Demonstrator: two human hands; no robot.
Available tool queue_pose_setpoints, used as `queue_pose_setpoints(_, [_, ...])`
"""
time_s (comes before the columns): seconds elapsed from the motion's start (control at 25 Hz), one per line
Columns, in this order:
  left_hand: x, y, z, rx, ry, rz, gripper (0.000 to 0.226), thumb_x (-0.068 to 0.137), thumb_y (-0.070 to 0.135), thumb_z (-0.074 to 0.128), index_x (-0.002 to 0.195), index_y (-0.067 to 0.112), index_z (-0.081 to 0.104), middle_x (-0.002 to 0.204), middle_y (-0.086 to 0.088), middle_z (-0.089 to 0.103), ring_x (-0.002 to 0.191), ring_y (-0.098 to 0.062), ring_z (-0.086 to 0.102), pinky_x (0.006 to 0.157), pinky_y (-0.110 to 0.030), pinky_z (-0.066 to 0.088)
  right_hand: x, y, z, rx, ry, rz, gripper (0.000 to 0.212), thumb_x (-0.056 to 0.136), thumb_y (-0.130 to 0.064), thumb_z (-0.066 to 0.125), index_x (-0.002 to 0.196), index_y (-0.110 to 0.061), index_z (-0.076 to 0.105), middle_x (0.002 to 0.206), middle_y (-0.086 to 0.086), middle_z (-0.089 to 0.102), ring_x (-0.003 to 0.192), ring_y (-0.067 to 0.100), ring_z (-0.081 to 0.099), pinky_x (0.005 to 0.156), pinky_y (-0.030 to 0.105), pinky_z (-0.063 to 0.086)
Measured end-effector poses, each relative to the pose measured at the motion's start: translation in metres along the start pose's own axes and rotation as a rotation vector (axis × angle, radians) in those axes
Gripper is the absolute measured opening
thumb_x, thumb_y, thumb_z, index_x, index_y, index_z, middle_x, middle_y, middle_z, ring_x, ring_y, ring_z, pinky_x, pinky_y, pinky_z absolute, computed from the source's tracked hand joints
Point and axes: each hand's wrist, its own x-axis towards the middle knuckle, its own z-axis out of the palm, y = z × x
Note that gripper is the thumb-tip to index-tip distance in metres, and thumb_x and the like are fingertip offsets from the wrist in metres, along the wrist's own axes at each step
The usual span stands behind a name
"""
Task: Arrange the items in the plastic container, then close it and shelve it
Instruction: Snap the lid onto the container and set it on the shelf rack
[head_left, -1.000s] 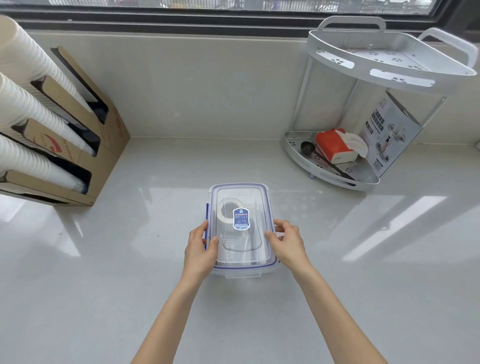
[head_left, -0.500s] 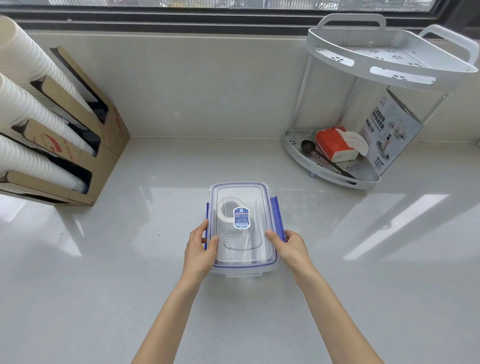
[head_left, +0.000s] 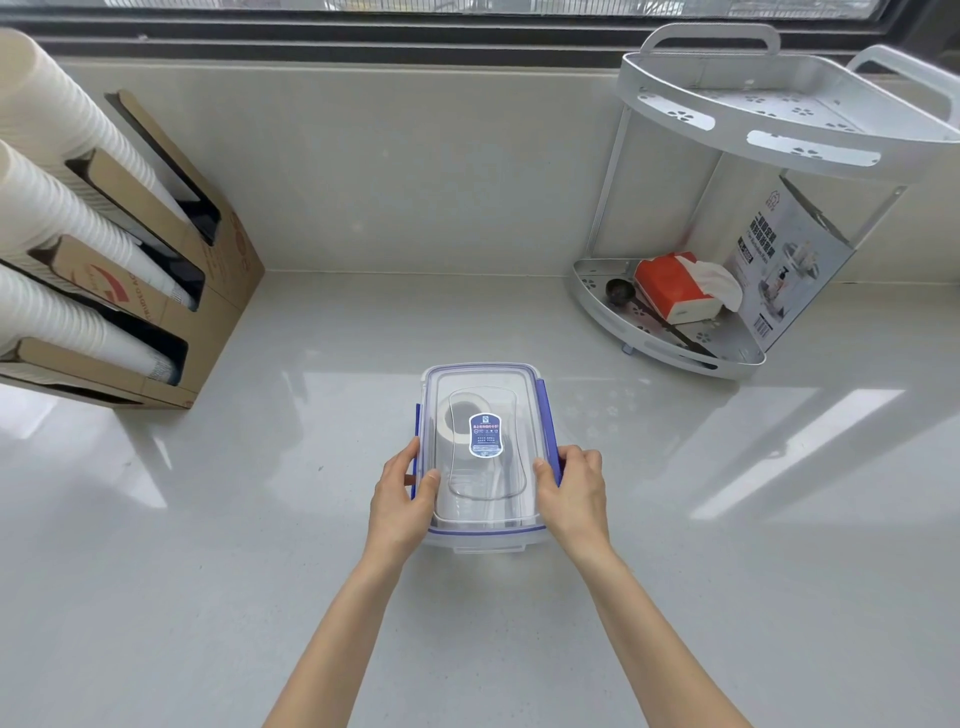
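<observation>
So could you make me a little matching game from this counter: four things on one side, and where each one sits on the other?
Things:
1. plastic container
2. tissue pack
3. paper cups
4. roll of tape

Places:
A. in the cardboard dispenser at left
B. under the clear lid
C. between left hand and right hand
D. lower tier of the white rack

Pairs: 1-C, 2-D, 3-A, 4-B
</observation>
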Motion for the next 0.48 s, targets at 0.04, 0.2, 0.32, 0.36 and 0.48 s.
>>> queue_pose_setpoints(0.04, [0.0,0.0,-0.0004,-0.014,-0.008,-0.01,0.047,0.092,0.018,0.047,0.138,0.019,0.035,0.143,-0.003,0.039,0.119,-0.02,0.045,0.094,-0.032,0.041,0.0001,0.0001,-0.0008,-0.002,-0.008,0.002,0.031,0.092,-0.022,0.045,0.113,0.001,0.049,0.121,0.017,0.042,0.098,0.035,0.053,0.085,0.033,0.04])
queue_pose_setpoints(0.2, [0.0003,0.0011,-0.0053,-0.179,-0.096,-0.141,0.051,0.091,0.022,0.05,0.138,0.029,0.032,0.143,-0.01,0.038,0.126,-0.021,0.039,0.092,-0.028,0.032,0.0015,-0.0005,-0.0026,0.004,-0.043,0.021,0.032,0.092,-0.023,0.044,0.115,-0.001,0.047,0.123,0.017,0.041,0.099,0.034,0.053,0.087,0.034,0.04])
queue_pose_setpoints(0.32, [0.0023,0.0013,-0.0078,-0.225,-0.142,-0.234,0.061,0.09,0.026,0.051,0.142,0.03,0.02,0.137,-0.015,0.046,0.111,-0.019,0.045,0.09,-0.027,0.03,0.0015,0.0001,-0.0032,0.016,-0.055,0.021,0.033,0.093,-0.024,0.044,0.116,-0.001,0.046,0.124,0.017,0.041,0.098,0.032,0.052,0.083,0.031,0.038])
queue_pose_setpoints(0.36, [0.0029,0.0009,-0.0084,-0.216,-0.136,-0.248,0.064,0.09,0.027,0.052,0.144,0.028,0.016,0.137,-0.015,0.046,0.111,-0.02,0.046,0.09,-0.028,0.03,0.0013,0.0004,-0.0031,0.021,-0.057,0.019,0.033,0.093,-0.024,0.044,0.116,-0.002,0.046,0.124,0.017,0.041,0.096,0.031,0.052,0.082,0.03,0.037])
queue_pose_setpoints(0.48, [0.0047,-0.0007,-0.0078,-0.153,-0.072,-0.242,0.072,0.087,0.028,0.056,0.145,0.022,0.013,0.14,-0.011,0.04,0.113,-0.02,0.044,0.092,-0.031,0.035,0.0015,0.0004,-0.0034,0.029,-0.059,0.016,0.032,0.093,-0.024,0.043,0.116,-0.002,0.046,0.124,0.017,0.043,0.086,0.022,0.044,0.08,0.028,0.035])
